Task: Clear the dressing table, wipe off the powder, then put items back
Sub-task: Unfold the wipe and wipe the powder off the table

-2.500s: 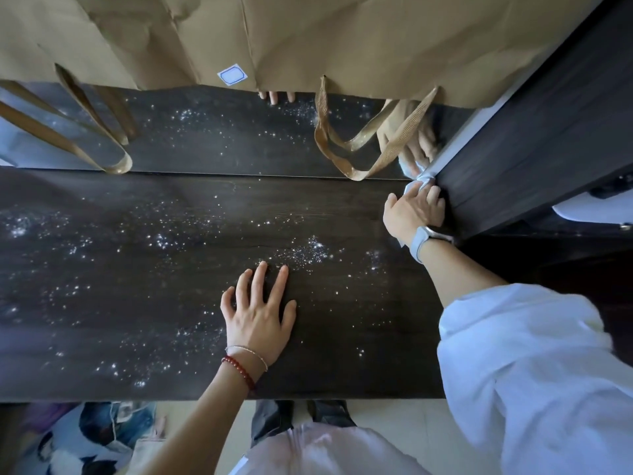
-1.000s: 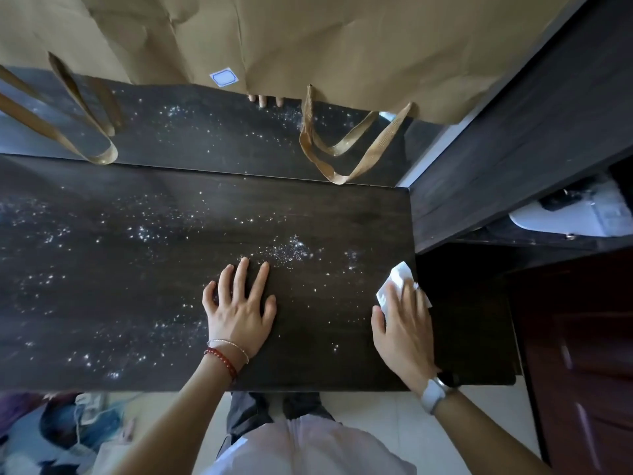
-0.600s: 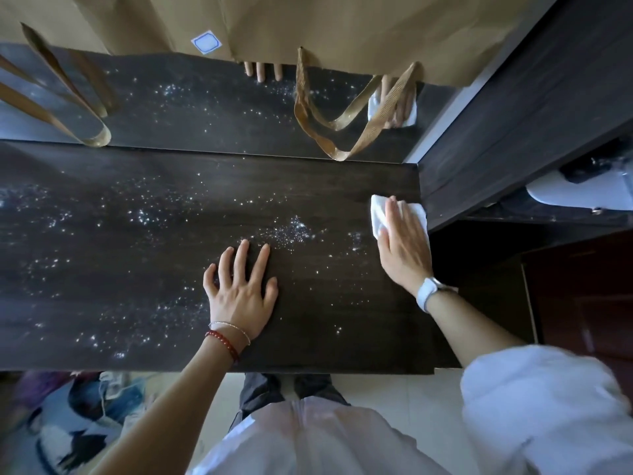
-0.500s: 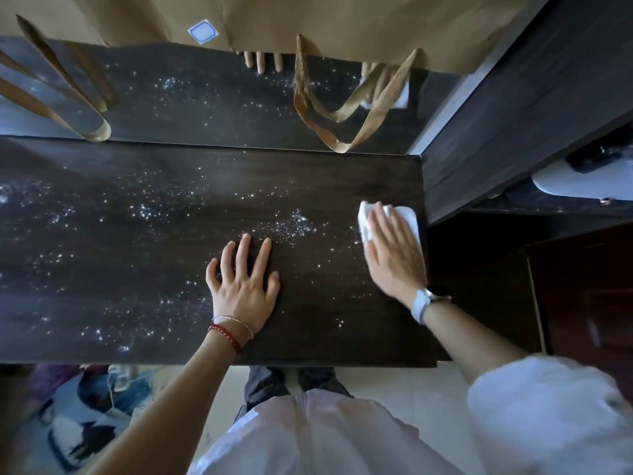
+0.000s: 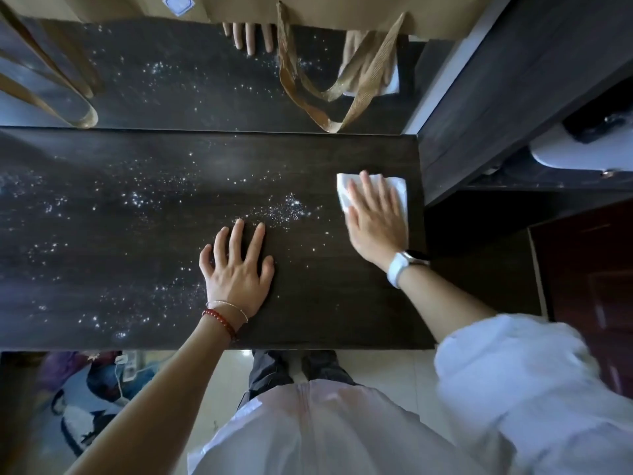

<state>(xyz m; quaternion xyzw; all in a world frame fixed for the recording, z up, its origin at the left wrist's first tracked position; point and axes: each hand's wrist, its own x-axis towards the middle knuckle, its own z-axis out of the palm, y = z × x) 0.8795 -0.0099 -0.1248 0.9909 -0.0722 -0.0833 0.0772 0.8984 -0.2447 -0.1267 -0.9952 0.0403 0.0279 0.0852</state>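
Across the left of your dark dressing table (image 5: 102,241), white powder (image 5: 137,200) lies scattered in specks, thickest in a cluster (image 5: 286,210) just beyond your braced fingertips; most of the top looks unwiped yet. No toiletries stand on the surface, so the clearing step appears done.

Your left hand (image 5: 238,269), bracelets at the wrist, rests flat near the front edge with fingers spread and straight, gripping nothing; it seems planted there to steady you as you lean in.

To its right, your right hand (image 5: 375,221), a watch (image 5: 400,269) on the wrist, presses a folded white tissue (image 5: 399,186) against the table's right end, fingers laid straight over it rather than curled, which spreads pressure across the whole pad. The strip around it shows few specks, suggesting the wipe starts from this end.

Behind, the mirror (image 5: 191,80) doubles the powder and both hands, and a brown paper bag's handles (image 5: 329,94) dangle before it.
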